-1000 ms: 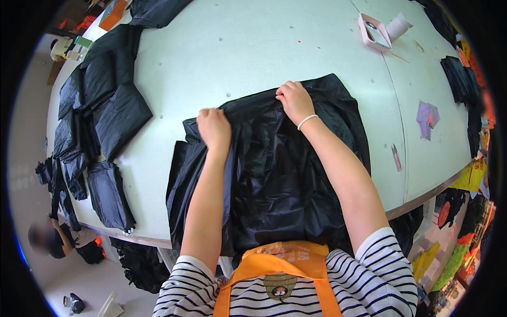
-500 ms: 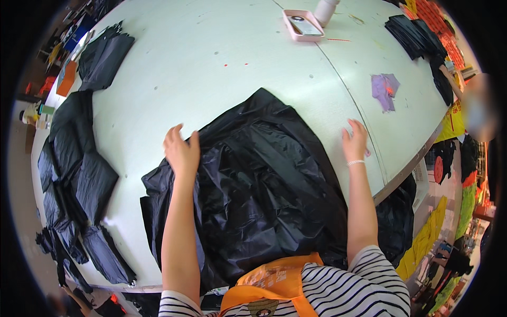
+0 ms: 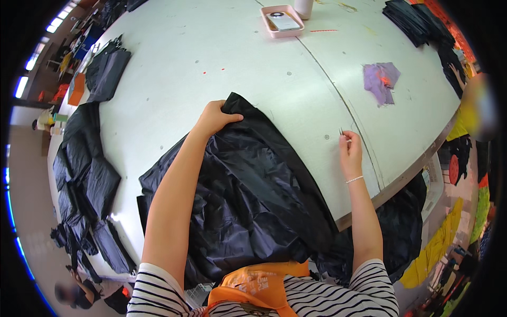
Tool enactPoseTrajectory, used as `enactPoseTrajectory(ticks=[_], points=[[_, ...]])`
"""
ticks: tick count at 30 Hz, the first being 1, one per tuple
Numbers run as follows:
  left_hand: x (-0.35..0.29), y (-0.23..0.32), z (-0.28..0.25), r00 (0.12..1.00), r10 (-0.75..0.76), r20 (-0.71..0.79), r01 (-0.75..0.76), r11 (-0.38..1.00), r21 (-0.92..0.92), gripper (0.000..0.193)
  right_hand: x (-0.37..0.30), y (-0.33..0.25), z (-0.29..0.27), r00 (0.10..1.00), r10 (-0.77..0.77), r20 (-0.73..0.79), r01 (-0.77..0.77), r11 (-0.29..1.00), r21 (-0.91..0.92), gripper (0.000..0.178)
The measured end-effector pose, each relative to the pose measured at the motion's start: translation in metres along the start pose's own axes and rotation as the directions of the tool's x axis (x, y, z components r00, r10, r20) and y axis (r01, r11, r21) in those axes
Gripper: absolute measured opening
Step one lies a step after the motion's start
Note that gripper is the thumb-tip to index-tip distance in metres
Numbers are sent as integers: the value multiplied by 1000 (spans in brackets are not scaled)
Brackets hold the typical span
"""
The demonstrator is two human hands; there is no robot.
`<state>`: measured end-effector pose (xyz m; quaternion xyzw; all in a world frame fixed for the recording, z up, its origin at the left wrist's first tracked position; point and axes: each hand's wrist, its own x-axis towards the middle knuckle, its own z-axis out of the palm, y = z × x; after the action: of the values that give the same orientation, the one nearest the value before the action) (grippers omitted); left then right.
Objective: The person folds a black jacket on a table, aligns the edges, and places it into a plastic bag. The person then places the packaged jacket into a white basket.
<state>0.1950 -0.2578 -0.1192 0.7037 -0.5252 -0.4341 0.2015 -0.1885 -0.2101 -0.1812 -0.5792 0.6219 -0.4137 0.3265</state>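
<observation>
A shiny black garment (image 3: 248,195), crumpled, lies on the table in front of me and hangs toward my lap. Its right edge carries a fine toothed line like a zipper. My left hand (image 3: 216,117) is closed on the garment's far corner, thumb on top and fingers partly hidden by the cloth. To the right, apart from the fabric, my right hand (image 3: 351,150) pinches a small pointed metal tool (image 3: 341,131); only its tips show, so its kind is unclear.
The pale table (image 3: 174,105) has a seam across it. Black garments (image 3: 87,164) lie along the left, with another black stack (image 3: 406,24) far right. A purple cloth scrap (image 3: 381,82) and a pink tray (image 3: 282,30) holding a phone lie beyond. Another person (image 3: 478,105) stands at right.
My left hand has moved right and closed on the garment's far corner, which has shifted left. My right hand has gone from open fingers to pinching the small tool.
</observation>
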Motion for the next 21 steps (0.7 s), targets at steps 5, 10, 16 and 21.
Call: enactPoseTrajectory(ticks=[5,10,16,21], points=[[-115,49,-6,982,45,-182,-86,971,-223,31,-2,-113,36,927,-167,336,61,951,303,45],[-205,44,-10,935,131,-329,-182,975,-128,22,-20,-231,61,598,-419,683,188,902,388,31],[-268,25,2,825,191,-531,-363,900,-240,22,-57,-275,81,338,-429,838,277,896,347,13],[-307,4,20,767,117,-631,-412,844,-344,13,-79,-302,90,98,-311,945,203,936,287,13]])
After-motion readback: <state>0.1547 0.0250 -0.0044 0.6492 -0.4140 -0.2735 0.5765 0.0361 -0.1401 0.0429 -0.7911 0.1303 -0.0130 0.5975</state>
